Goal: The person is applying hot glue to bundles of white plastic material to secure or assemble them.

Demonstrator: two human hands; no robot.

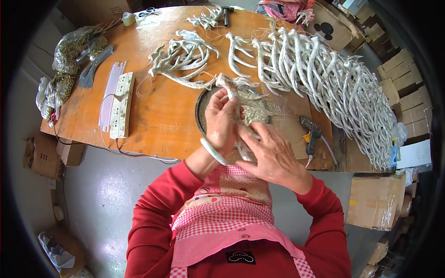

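- Orange wooden bench (162, 116) on grey floor, cardboard boxes (403, 78) past its right edge.
- Round pan (202, 104) of glitter at the near edge.
- Left hand (221, 121) and right hand (273, 155) both clamped on a silvery antler (234, 88).

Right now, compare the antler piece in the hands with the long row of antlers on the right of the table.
The held antler piece is single, gripped by the left hand and right hand over a round tray. The antler row is many pieces, packed side by side, lying untouched. Both are pale, silvery and branched.
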